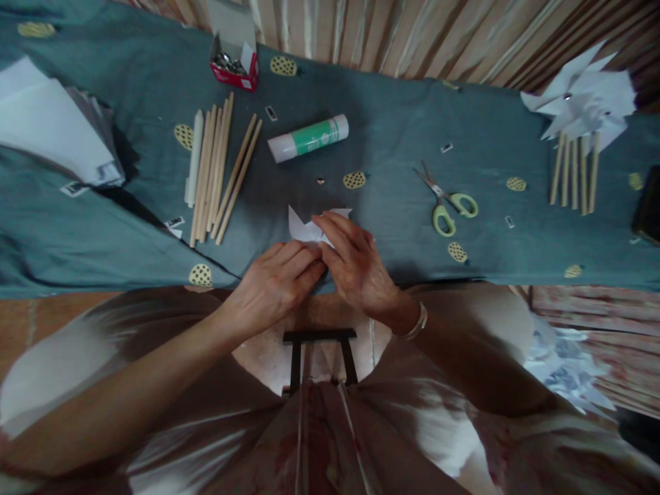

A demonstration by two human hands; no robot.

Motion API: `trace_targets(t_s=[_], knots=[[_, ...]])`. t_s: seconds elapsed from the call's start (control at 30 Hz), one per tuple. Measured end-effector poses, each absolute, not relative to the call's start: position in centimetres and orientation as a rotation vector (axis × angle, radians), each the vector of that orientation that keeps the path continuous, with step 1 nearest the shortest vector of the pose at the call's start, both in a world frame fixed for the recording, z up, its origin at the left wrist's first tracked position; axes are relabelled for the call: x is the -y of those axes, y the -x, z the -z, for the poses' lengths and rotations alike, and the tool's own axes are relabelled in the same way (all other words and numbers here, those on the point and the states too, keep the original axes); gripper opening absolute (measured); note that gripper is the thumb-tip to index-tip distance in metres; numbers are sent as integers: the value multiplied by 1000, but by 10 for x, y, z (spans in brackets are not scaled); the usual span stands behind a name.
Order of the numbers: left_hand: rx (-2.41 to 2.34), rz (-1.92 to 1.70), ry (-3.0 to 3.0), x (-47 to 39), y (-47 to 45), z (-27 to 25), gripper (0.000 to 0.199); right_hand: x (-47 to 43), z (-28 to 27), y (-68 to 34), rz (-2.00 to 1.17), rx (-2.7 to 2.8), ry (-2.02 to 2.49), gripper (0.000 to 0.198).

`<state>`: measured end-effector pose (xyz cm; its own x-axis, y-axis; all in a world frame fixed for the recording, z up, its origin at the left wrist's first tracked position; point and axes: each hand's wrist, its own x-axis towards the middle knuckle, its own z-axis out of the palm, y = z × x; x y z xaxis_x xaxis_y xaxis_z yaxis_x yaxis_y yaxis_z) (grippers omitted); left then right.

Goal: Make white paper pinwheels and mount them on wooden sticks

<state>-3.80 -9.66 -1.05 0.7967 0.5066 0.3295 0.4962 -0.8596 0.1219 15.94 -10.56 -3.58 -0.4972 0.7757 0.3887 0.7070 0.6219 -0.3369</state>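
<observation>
Both the left hand (276, 278) and right hand (350, 261) pinch the folded paper (309, 230) on the counter (392, 144); press each crease flat with fingertips.

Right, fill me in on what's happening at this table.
A person sits at a table covered with a teal cloth. The left hand and right hand both press on a folded piece of white paper at the near edge. Beyond lie wooden sticks, a glue stick, scissors and finished paper pinwheels.
</observation>
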Motion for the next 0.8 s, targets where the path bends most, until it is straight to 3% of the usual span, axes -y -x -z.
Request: trace_targets(t_s=[0.4,0.6,0.8], knots=[[-942,-628,-2911,98,41,16,16,99,42,-173,-266,2290,1158,29],[-952,-623,-2883,98,40,18,17,101,38,-175,-448,2239,1206,38],[-962,-603,-2858,99,40,17,17,100,40,-176,-387,2262,1174,33]])
